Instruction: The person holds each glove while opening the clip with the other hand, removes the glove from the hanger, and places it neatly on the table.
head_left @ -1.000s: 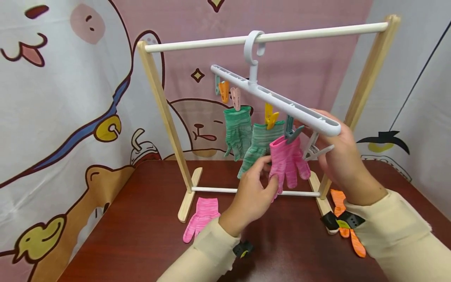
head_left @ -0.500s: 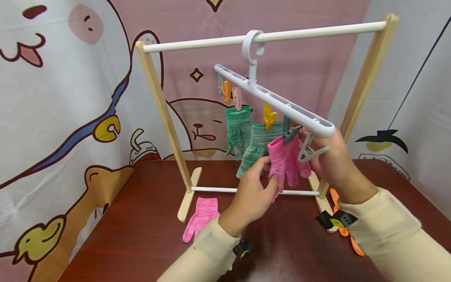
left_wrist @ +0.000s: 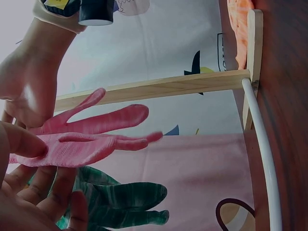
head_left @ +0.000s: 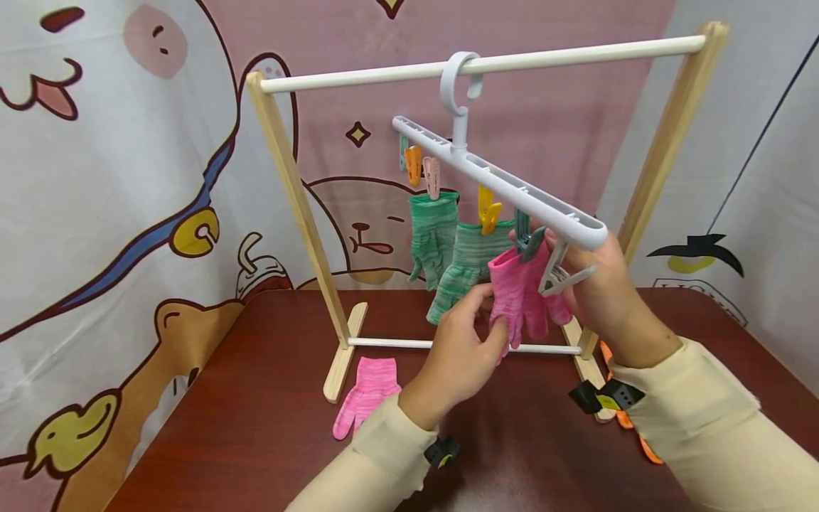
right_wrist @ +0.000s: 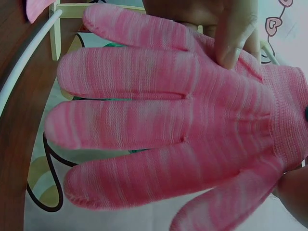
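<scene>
A pink knit glove (head_left: pixel 508 281) hangs by its cuff below the near end of a white clip hanger (head_left: pixel 544 206), a teal clothespin (head_left: pixel 527 238) at the cuff. My left hand (head_left: pixel 463 355) pinches the glove's side between thumb and fingers; the thumb presses on the fabric in the left wrist view. Behind the hanger's end, my right hand (head_left: pixel 611 299) holds the cuff close to the clothespin, its fingertips mostly hidden. The right wrist view shows the glove (right_wrist: pixel 231 110) spread flat, fingers pointing left. An unused grey clothespin (head_left: pixel 563 274) dangles at the end.
The hanger hooks over a wooden rack's white rail (head_left: pixel 576 58). Two green gloves hang farther along, one (head_left: pixel 435 235) from a pink clothespin (head_left: pixel 431 178), the other (head_left: pixel 476 256) from a yellow one (head_left: pixel 488 213). Another pink glove (head_left: pixel 367 391) and an orange glove (head_left: pixel 649 449) lie on the table.
The hanger's near end has swung slightly left, and my right hand has moved left with it, in toward the cuff. The pink glove has turned a little; my left hand keeps its pinch.
</scene>
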A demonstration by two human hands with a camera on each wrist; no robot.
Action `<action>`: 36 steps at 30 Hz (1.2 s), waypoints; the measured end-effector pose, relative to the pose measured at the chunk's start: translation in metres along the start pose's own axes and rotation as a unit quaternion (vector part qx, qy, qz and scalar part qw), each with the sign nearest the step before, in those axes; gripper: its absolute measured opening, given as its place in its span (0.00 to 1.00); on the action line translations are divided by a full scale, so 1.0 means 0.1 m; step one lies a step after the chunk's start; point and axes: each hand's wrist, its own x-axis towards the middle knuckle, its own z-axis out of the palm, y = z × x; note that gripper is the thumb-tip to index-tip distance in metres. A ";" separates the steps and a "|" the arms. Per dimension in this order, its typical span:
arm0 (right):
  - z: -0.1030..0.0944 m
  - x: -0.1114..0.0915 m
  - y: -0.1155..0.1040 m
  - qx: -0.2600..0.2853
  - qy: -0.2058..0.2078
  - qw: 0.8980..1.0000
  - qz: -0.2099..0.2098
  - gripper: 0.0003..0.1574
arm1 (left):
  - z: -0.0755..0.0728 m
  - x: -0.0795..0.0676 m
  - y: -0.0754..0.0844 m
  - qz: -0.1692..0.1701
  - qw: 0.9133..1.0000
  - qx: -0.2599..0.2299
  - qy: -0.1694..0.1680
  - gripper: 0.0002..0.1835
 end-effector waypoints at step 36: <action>0.08 -0.02 -0.07 -0.033 0.044 0.997 0.058 0.14 | -0.03 -0.03 0.06 0.051 0.997 -0.056 0.028 0.15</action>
